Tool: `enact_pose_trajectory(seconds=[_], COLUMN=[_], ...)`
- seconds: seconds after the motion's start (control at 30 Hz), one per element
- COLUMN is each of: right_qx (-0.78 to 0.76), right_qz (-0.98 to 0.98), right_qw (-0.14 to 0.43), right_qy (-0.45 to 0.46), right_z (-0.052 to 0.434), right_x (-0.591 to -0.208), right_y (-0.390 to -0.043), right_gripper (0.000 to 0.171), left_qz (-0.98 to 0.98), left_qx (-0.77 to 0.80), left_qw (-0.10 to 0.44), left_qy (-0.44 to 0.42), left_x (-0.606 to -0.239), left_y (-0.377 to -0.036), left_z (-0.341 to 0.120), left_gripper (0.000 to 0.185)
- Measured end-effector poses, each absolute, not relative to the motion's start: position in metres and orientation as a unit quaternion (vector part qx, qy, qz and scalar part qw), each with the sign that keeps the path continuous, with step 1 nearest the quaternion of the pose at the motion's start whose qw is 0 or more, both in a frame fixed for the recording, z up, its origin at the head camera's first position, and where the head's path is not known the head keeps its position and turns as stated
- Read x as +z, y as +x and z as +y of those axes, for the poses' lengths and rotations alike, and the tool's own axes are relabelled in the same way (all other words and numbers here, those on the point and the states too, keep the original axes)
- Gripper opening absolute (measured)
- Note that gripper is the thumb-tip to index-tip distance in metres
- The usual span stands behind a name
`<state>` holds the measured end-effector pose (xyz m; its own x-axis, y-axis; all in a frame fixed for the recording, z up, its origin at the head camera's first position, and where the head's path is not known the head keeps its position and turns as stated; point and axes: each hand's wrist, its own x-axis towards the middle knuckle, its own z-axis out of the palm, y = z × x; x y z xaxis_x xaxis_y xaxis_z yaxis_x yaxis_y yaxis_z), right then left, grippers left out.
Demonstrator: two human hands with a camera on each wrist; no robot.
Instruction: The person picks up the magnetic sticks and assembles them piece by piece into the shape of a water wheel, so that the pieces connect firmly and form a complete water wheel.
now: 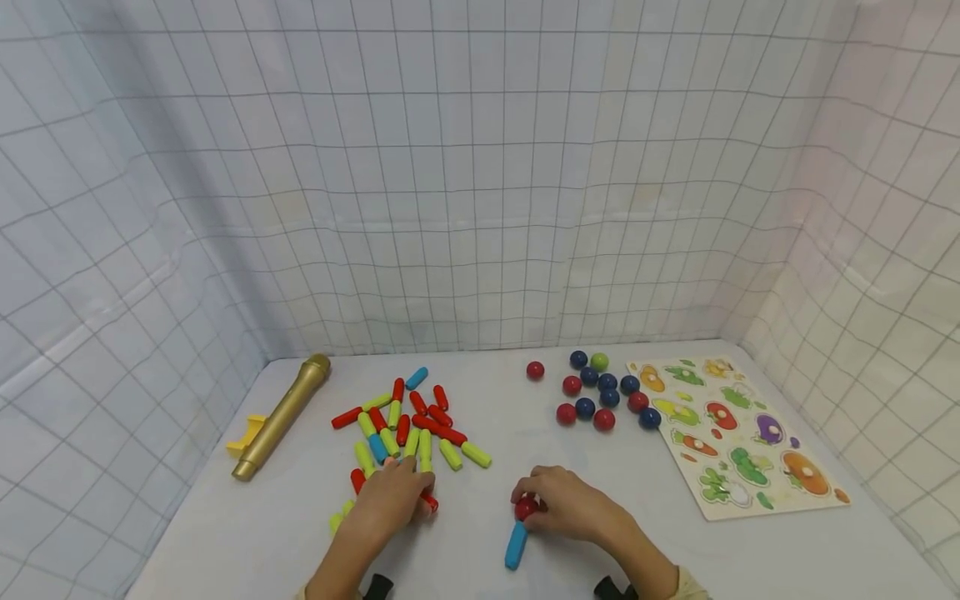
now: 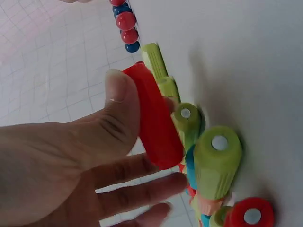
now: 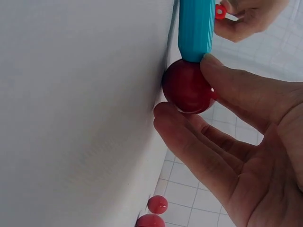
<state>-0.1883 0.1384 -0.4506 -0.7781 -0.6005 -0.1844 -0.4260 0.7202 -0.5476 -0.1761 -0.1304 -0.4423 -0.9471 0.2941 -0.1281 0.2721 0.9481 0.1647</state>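
Note:
My left hand (image 1: 408, 492) sits at the near edge of a pile of coloured sticks (image 1: 412, 421). In the left wrist view, my thumb (image 2: 118, 94) and fingers pinch a red stick (image 2: 154, 118), which also shows at my fingertips in the head view (image 1: 429, 502). Green sticks (image 2: 215, 161) lie right beside it. My right hand (image 1: 536, 500) is a little to the right and pinches a red ball (image 3: 188, 86) on the table. A blue stick (image 3: 195, 28) touches that ball end-on and lies toward me (image 1: 516, 544).
A gold tube (image 1: 281, 417) with a yellow piece (image 1: 247, 433) lies at the far left. Several red, blue and green balls (image 1: 603, 392) are grouped at the back right. A wooden vegetable puzzle board (image 1: 738, 433) lies beside them. Grid-patterned walls enclose the table.

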Motion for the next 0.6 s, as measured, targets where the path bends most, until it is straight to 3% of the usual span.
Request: enact_pose_trajectory(seconds=[0.13, 0.3, 0.6], right_qx=[-0.253, -0.259, -0.275], right_qz=[0.908, 0.905, 0.907], right_qw=[0.170, 0.170, 0.169], right_qy=[-0.286, -0.291, -0.272], right_z=[0.138, 0.138, 0.128], right_x=[-0.453, -0.456, -0.456], right_y=[-0.189, -0.189, -0.185], right_gripper=[0.028, 0.029, 0.029], left_qz=[0.977, 0.970, 0.973], left_qx=[0.095, 0.094, 0.045], left_qw=[0.076, 0.113, 0.077], left_qy=[0.174, 0.196, 0.213], left_x=[-0.441, -0.442, -0.450], left_y=[-0.175, -0.168, -0.156], left_z=[-0.120, -0.099, -0.072], left_gripper=[0.015, 0.023, 0.024])
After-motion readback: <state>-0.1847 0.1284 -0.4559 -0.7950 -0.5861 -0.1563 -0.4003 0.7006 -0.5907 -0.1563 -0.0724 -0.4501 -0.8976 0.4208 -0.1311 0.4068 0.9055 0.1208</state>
